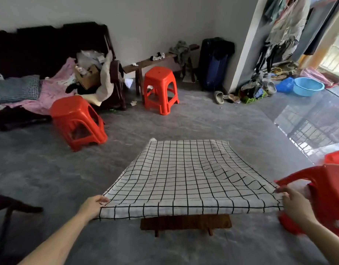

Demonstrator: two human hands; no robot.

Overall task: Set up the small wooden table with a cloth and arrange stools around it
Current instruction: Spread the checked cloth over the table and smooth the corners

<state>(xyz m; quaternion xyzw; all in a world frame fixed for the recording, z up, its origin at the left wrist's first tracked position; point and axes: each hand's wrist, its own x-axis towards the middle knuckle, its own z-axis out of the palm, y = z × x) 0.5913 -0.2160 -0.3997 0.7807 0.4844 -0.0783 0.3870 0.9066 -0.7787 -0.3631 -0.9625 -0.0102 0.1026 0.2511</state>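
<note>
Both hands pinch the near corners of the cloth [186,175]: left hand [93,205] closed on the left corner, right hand [295,203] closed on the right. Cloth is white woven fabric with a black grid, stretched flat, rippled toward the right side, over the small dark wooden table [186,222]; touching the top or not, can't tell. Moulded red plastic stools: near stool [77,121] far left, far stool [161,88] by the bench [157,61], tipped stool [325,194] just beside the right hand. Grey mottled concrete floor [50,169].
</note>
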